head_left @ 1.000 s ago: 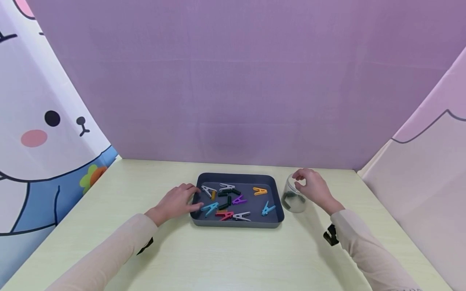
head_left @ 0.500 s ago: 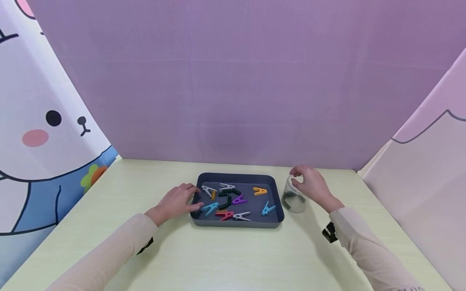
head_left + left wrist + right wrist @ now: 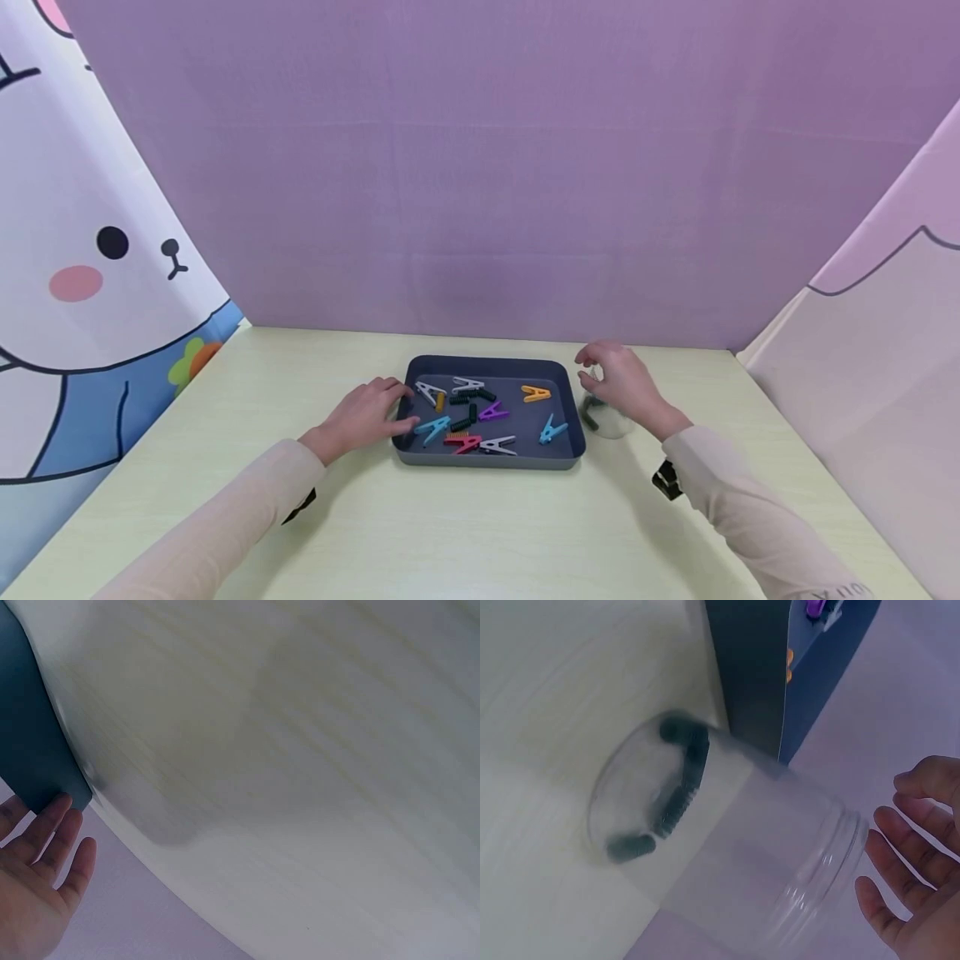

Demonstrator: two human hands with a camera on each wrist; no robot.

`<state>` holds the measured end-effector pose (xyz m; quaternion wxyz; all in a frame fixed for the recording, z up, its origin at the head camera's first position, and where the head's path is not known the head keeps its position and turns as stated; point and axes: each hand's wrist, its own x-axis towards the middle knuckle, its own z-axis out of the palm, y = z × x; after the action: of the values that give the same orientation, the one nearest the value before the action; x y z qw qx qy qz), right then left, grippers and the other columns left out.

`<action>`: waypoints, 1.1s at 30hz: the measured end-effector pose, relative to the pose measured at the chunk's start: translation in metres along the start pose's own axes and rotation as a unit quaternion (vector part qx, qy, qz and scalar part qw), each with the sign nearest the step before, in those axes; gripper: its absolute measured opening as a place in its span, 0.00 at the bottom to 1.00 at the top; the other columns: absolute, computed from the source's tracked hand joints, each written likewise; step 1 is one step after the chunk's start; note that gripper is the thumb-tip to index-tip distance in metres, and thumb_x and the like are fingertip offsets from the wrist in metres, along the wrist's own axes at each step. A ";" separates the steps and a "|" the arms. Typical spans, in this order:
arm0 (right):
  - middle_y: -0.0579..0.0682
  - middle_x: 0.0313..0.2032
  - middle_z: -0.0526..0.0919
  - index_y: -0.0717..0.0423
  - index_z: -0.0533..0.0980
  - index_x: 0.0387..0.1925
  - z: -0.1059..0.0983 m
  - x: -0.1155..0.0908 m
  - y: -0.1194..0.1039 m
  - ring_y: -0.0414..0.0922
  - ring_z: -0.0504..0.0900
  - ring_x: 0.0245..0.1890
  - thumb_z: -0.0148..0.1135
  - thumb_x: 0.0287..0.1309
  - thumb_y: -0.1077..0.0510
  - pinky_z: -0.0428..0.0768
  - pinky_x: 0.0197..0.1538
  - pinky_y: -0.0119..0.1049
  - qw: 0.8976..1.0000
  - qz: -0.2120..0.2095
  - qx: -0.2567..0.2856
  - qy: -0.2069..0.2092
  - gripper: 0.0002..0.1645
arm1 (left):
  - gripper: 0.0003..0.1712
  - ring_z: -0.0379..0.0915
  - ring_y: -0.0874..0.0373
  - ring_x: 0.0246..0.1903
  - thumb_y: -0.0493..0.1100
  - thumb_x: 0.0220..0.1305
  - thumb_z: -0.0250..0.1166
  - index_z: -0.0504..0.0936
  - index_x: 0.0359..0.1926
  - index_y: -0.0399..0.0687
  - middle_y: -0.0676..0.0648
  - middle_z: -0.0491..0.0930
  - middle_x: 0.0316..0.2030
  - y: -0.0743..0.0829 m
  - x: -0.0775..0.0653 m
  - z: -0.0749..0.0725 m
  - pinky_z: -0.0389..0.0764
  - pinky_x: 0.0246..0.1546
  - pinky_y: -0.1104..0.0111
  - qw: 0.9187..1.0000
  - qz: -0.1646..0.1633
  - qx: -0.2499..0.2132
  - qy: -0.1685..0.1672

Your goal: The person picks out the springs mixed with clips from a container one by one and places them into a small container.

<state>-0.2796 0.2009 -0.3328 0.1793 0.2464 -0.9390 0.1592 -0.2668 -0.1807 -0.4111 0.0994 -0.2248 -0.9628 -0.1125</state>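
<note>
My left hand [image 3: 362, 417] rests at the left rim of the dark grey tray [image 3: 487, 461], fingers spread loosely; the left wrist view has its fingertips against the tray wall [image 3: 37, 727]. Above the mouth of a clear jar [image 3: 735, 832] hovers my right hand [image 3: 624, 385], fingers slightly bent with nothing between them. Several dark green ribbed cylinders [image 3: 676, 810] lie at the jar's bottom. In the tray are more green cylinders [image 3: 472, 413] and spring clips: yellow [image 3: 536, 394], purple [image 3: 492, 412], light blue [image 3: 552, 431], red [image 3: 465, 444] and white [image 3: 497, 447].
The jar stands close to the tray's right side on a pale wooden table [image 3: 480, 533]. An orange-brown cylinder [image 3: 440, 402] also lies in the tray. Behind the table hangs a purple cloth [image 3: 487, 183], with a cartoon-printed cloth [image 3: 135, 333] on the left.
My right hand has moved left and slightly up over the jar's mouth, towards the tray, with its thumb and fingers parting. The left hand and the tray have stayed put.
</note>
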 end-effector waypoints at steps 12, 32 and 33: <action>0.47 0.31 0.81 0.57 0.79 0.34 0.023 0.006 -0.026 0.44 0.77 0.33 0.67 0.45 0.60 0.76 0.37 0.40 0.998 -0.055 -0.035 -0.019 0.11 | 0.28 0.73 0.51 0.41 0.62 0.53 0.62 0.79 0.46 0.47 0.44 0.78 0.45 0.001 0.000 -0.002 0.76 0.45 0.57 1.000 -0.002 -0.001 -0.004; 0.48 0.33 0.82 0.53 0.78 0.33 0.056 0.025 -0.051 0.44 0.77 0.35 0.68 0.46 0.57 0.76 0.43 0.43 0.990 -0.107 -0.046 -0.083 0.10 | 0.29 0.73 0.51 0.42 0.62 0.53 0.61 0.79 0.47 0.46 0.44 0.78 0.46 0.002 0.000 -0.004 0.75 0.45 0.56 1.000 0.000 0.001 -0.012; 0.47 0.33 0.82 0.53 0.78 0.33 0.057 0.027 -0.052 0.43 0.77 0.35 0.68 0.46 0.57 0.76 0.42 0.43 0.989 -0.108 -0.047 -0.087 0.10 | 0.29 0.73 0.50 0.42 0.62 0.53 0.61 0.79 0.47 0.46 0.44 0.78 0.45 0.002 0.000 -0.004 0.75 0.46 0.56 1.000 0.001 0.002 -0.011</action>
<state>-0.2888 0.1250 -0.3607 0.1248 0.3508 -0.9252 0.0727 -0.2653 -0.1799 -0.4067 0.0892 -0.2264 -0.9639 -0.1084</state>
